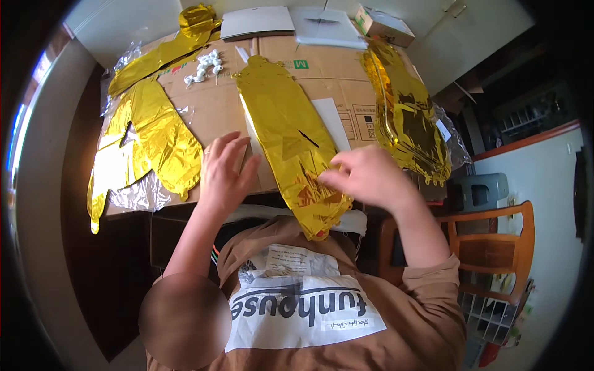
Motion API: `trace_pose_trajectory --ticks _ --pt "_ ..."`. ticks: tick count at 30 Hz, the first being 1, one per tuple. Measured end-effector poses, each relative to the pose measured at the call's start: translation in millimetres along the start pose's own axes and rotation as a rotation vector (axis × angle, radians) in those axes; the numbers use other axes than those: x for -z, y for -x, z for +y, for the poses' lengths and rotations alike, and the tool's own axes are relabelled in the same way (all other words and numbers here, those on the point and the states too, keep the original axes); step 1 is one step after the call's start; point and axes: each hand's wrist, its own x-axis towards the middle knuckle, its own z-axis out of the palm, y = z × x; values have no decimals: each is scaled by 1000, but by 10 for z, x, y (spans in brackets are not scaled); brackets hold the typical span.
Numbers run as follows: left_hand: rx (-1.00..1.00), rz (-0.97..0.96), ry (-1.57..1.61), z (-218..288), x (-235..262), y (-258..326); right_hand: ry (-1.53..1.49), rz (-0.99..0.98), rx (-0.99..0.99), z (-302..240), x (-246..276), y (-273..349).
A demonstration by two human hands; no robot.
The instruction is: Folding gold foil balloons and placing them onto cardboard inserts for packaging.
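Observation:
A long, flat gold foil balloon [284, 111] lies down the middle of the table, its near end hanging over the front edge towards my lap. Left of it, my left hand [226, 170] hovers with the fingers apart and nothing visible in it. Over the balloon's lower right edge is my right hand [371, 176], thumb and forefinger apart, the other fingers curled. Whether its fingertips touch the foil is hard to tell. White sheets [334, 120] show from beneath the balloon.
Cardboard [216, 102] covers the table. More gold foil balloons lie at the left [148, 133], far left [161, 59] and right [405, 111]. Small white pieces [204, 67], a white pad [257, 23], a plastic sleeve [329, 28] and a box [385, 26] sit further back. A wooden chair [492, 247] stands right.

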Motion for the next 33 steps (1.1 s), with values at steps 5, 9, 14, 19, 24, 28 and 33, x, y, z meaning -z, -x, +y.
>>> trace_pose_trajectory --ticks 5,9,14,19,24,28,33 --pt "-281 -160 -18 125 -191 -52 101 401 400 846 -501 -335" --pt "-336 -318 -64 -15 -245 -210 157 340 387 911 -821 -328" --pt "-437 -367 -136 -111 -355 -515 137 441 330 990 -899 -368" --pt "-348 -364 -82 -196 -423 -665 123 510 310 1001 -909 -385" --pt "-446 -400 -72 -239 -356 -603 90 523 296 967 -867 -367" --pt "-397 -402 -32 -150 -297 -566 117 503 316 977 -843 -371" --pt "-472 -347 -43 -175 -332 -598 126 462 329 1011 -809 -381"
